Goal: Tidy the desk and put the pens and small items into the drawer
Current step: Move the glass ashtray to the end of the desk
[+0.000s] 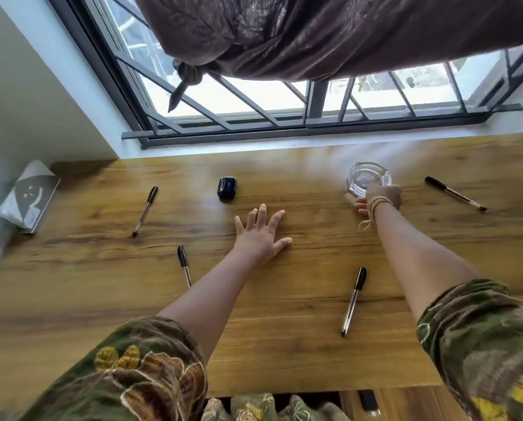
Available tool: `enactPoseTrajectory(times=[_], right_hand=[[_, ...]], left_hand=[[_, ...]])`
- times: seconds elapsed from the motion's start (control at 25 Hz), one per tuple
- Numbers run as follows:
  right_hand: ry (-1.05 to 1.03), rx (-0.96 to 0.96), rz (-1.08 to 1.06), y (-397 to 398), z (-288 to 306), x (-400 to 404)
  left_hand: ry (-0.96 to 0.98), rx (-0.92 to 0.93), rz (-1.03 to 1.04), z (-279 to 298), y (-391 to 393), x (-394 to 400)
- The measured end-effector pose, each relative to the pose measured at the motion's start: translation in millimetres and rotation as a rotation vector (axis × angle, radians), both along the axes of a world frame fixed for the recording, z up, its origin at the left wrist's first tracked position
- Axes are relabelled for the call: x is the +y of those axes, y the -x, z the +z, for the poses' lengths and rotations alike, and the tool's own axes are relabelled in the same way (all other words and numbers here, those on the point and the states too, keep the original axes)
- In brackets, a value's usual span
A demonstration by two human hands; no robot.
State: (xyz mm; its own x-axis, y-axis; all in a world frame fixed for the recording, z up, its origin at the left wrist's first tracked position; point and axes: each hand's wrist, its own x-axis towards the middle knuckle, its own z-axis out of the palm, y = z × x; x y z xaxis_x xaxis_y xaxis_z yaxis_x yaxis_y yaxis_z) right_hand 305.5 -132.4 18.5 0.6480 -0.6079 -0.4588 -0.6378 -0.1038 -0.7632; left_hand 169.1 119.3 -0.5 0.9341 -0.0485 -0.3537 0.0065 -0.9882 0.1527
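Several black-capped pens lie scattered on the wooden desk (284, 344): one at the left (145, 211), one near my left forearm (184, 265), one in front of me (354, 301) and one at the far right (454, 193). A small black case (227, 188) stands toward the back middle. My left hand (261, 233) rests flat on the desk with fingers spread, holding nothing. My right hand (381, 197) grips the near rim of a clear glass ashtray (366, 176) at the back right.
A tissue pack (26, 197) lies at the desk's left edge by the wall. A barred window and a knotted brown curtain (315, 34) are behind the desk. Below the front edge at the right, a dark object (369, 407) lies in an open wooden drawer.
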Motion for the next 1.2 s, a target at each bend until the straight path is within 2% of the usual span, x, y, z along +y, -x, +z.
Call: enactPoseTrajectory(times=[0.2, 0.32, 0.48, 0.6, 0.68, 0.84, 0.96, 1.2], right_hand=[[0.01, -0.079, -0.055, 12, -1, 4], [0.084, -0.161, 0.043, 38, 0, 28], [0.117, -0.273, 0.316, 82, 5, 90], [0.06, -0.302, 0.539, 113, 12, 145], [0.013, -0.308, 0.666, 134, 17, 184], [-0.036, -0.306, 0.863, 172, 18, 264], [-0.079, -0.267, 0.975, 199, 15, 328], [-0.162, -0.17, 1.157, 239, 8, 451]], left_hand=[[0.018, -0.008, 0.008, -1, -1, -3], [0.116, -0.064, 0.048, 11, -3, 4], [0.582, -0.16, 0.314, 34, 1, 32], [0.958, -0.151, 0.629, 47, 23, 64], [1.114, -0.127, 0.772, 55, 46, 93], [1.222, -0.149, 0.912, 56, 96, 165], [1.222, -0.23, 0.989, 54, 139, 226], [1.255, -0.358, 1.316, 43, 207, 328]])
